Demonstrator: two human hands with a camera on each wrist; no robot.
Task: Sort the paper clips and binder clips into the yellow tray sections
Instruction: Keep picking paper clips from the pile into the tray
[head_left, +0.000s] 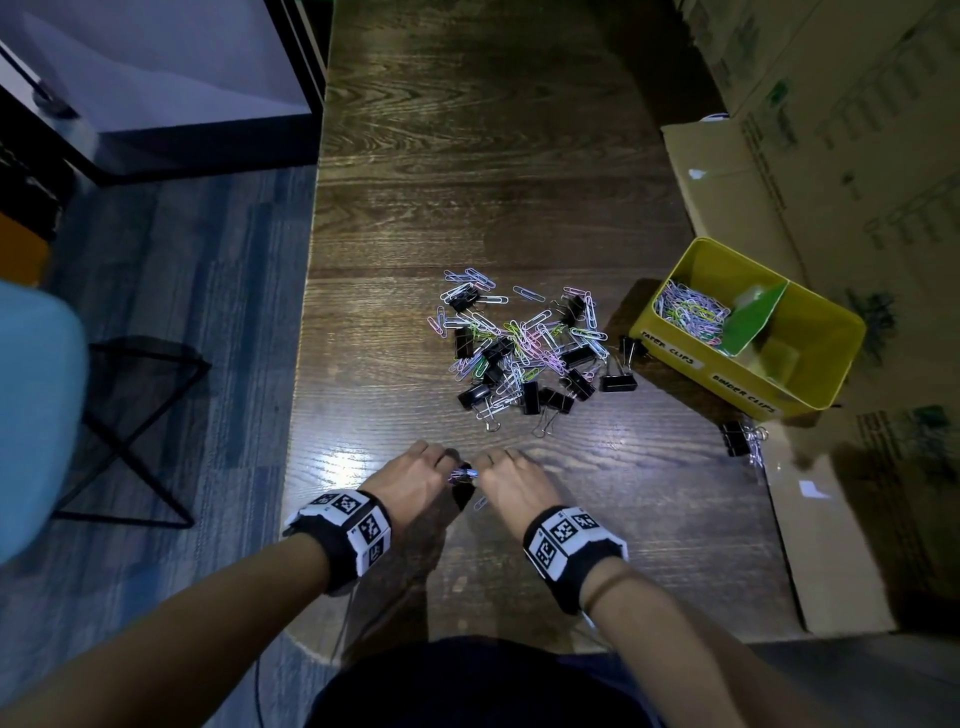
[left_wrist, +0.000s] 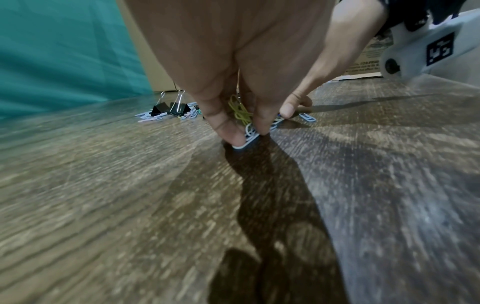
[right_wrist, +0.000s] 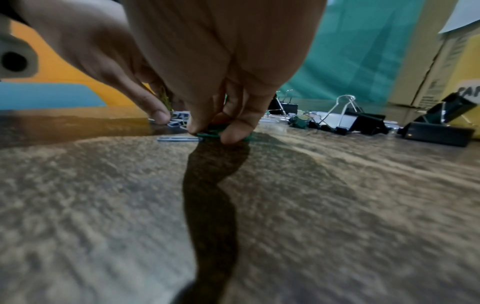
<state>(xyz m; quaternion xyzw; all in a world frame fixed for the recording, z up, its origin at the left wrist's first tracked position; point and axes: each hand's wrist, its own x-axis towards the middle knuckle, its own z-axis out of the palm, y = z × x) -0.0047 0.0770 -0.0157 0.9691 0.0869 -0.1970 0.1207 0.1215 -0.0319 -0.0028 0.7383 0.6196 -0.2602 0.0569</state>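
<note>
Both hands work side by side near the table's front edge. My left hand (head_left: 441, 463) pinches a small bunch of pale paper clips (left_wrist: 249, 134) against the wood, with yellow paper clips (left_wrist: 240, 111) tucked under its fingers. My right hand (head_left: 493, 465) pinches a green paper clip (right_wrist: 213, 133) at the table surface. A blue paper clip (right_wrist: 179, 139) lies loose beside it. The mixed pile of paper clips and black binder clips (head_left: 519, 348) sits further out. The yellow tray (head_left: 675, 358) stands at the right, with paper clips (head_left: 691, 312) in its left section.
A green divider (head_left: 753, 322) splits the tray, and what the right section holds is unclear. Black binder clips (head_left: 740, 439) lie on the table in front of the tray. Cardboard boxes (head_left: 831, 156) line the right side. The table's left edge (head_left: 298, 364) drops to the floor and a chair.
</note>
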